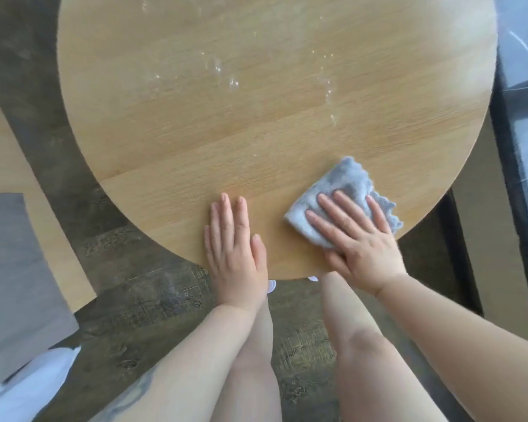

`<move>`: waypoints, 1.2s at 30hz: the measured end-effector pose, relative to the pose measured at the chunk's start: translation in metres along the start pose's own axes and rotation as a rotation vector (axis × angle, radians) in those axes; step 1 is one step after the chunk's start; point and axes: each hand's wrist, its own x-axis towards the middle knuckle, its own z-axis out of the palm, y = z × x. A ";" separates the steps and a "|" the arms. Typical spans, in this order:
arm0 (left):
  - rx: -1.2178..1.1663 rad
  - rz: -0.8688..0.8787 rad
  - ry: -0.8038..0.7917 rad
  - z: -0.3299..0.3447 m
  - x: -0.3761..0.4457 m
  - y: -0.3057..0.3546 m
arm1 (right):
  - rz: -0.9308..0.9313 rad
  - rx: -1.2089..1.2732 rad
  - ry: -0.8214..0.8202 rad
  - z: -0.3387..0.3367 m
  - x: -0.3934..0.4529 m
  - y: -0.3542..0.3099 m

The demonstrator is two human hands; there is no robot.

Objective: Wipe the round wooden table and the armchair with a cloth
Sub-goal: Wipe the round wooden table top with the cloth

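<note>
The right hand (360, 239) presses a folded grey cloth (345, 193) with straight, spread fingers onto the round light-wood table (226, 132), while the left hand (235, 248) rests flat beside it, fingers straight and together.

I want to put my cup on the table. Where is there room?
Most of the round wooden table is bare: the whole far half, though wet streaks glisten there, and the left side beside the left hand. The near edge is crowded: both hands lie flat, the right hand pressing the cloth.

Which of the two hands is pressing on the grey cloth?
The right hand presses flat on the folded grey cloth. The left hand lies flat on the bare round wooden table, apart from the cloth.
</note>
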 end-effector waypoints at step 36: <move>-0.041 0.102 -0.053 0.008 -0.019 0.002 | 0.731 0.110 0.085 0.019 0.010 -0.124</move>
